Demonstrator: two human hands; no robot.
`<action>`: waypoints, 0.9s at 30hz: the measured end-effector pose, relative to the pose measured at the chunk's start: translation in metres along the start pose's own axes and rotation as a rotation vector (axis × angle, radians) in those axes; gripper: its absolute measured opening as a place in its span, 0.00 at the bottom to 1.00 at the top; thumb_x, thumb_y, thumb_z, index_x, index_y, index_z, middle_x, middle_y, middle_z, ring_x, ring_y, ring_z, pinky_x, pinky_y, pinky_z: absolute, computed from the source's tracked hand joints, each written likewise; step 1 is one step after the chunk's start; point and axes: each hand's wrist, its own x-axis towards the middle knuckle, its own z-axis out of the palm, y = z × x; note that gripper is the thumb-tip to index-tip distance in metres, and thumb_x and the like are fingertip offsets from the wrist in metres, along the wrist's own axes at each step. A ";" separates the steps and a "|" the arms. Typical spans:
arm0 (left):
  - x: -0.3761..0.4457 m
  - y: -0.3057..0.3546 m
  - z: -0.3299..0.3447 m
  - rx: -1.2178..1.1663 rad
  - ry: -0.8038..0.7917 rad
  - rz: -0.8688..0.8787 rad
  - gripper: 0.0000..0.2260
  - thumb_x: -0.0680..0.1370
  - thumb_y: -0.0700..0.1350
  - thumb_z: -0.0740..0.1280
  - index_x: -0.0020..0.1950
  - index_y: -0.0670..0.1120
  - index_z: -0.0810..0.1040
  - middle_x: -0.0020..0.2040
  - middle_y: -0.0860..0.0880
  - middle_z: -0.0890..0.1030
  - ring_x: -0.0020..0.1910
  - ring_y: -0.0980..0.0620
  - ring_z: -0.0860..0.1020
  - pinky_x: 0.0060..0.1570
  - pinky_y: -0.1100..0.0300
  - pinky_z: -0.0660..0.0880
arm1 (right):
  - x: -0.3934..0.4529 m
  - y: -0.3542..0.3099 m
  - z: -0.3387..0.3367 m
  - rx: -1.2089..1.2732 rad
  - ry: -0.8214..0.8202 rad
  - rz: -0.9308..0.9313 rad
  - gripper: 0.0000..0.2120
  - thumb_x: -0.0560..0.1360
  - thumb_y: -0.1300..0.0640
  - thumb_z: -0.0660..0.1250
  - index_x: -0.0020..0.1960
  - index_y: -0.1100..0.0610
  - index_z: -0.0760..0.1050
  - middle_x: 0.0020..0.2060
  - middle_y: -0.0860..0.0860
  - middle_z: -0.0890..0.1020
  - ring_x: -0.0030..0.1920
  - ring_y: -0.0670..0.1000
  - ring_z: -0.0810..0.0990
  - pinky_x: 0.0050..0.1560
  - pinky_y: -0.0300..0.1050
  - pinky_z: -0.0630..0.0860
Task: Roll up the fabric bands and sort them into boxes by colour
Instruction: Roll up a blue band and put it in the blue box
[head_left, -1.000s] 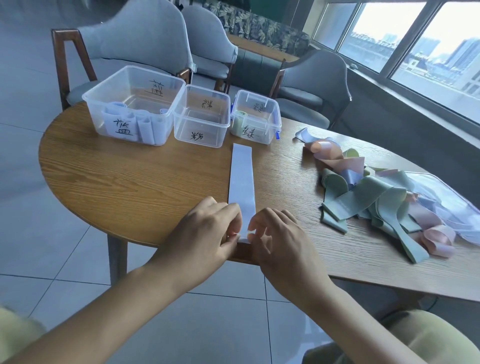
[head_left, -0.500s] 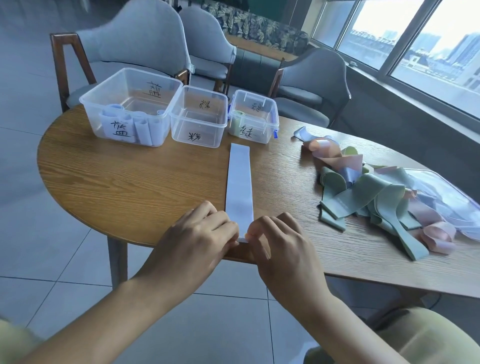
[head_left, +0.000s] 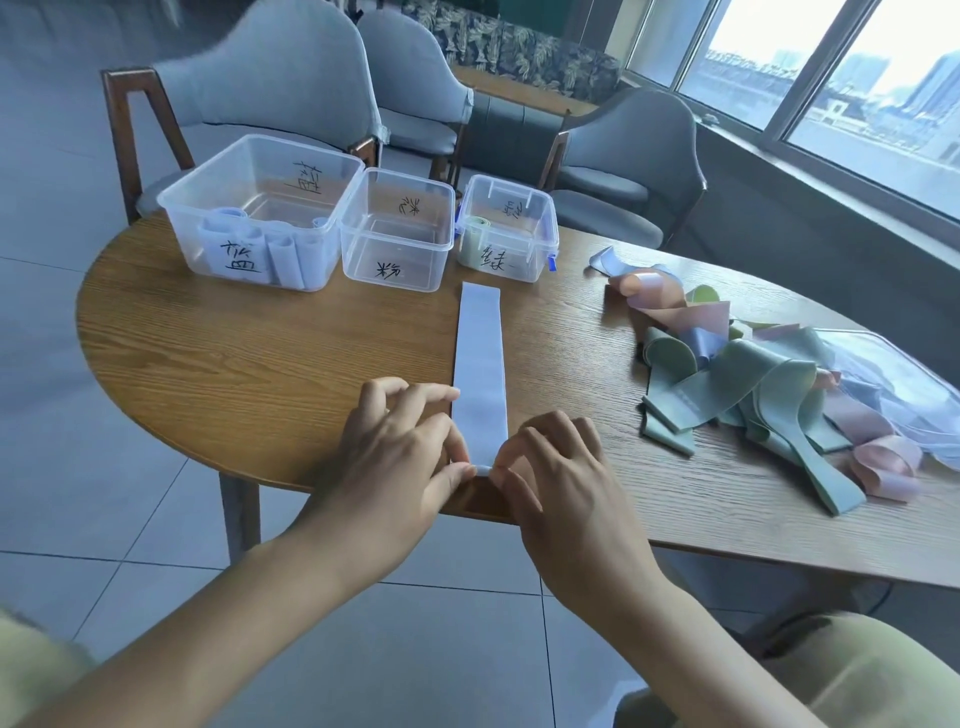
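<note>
Band (head_left: 479, 364) end between pinching hands (head_left: 400, 457)

I see pale blue band (head_left: 479, 364) flat on table (head_left: 270, 358), near end pinched by left grip (head_left: 402, 457) and right grip (head_left: 558, 467). Three clear boxes (head_left: 397, 228) beyond band's far end. Loose band pile (head_left: 753, 384) right of band.

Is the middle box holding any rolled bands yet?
No, the middle box shows only its bare bottom, while rolls sit in the left box and right box.
</note>
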 end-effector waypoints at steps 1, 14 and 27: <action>0.001 0.001 0.000 0.001 -0.006 -0.011 0.05 0.76 0.52 0.72 0.41 0.54 0.79 0.68 0.54 0.76 0.63 0.49 0.62 0.63 0.55 0.62 | 0.001 0.000 -0.001 0.012 -0.003 0.006 0.05 0.82 0.54 0.61 0.50 0.51 0.75 0.50 0.45 0.72 0.53 0.52 0.68 0.53 0.45 0.71; 0.012 0.008 0.000 -0.073 0.079 -0.064 0.11 0.73 0.47 0.74 0.42 0.55 0.71 0.40 0.60 0.75 0.48 0.53 0.67 0.49 0.56 0.71 | 0.019 -0.005 0.009 0.164 0.051 0.198 0.02 0.79 0.52 0.64 0.48 0.48 0.74 0.45 0.44 0.75 0.52 0.48 0.69 0.54 0.42 0.66; 0.006 0.001 -0.006 0.013 0.036 0.121 0.05 0.78 0.45 0.70 0.45 0.51 0.76 0.42 0.58 0.75 0.46 0.52 0.70 0.48 0.54 0.72 | 0.031 -0.011 0.014 0.224 0.121 0.279 0.01 0.80 0.54 0.62 0.49 0.49 0.72 0.41 0.43 0.76 0.49 0.48 0.72 0.51 0.45 0.69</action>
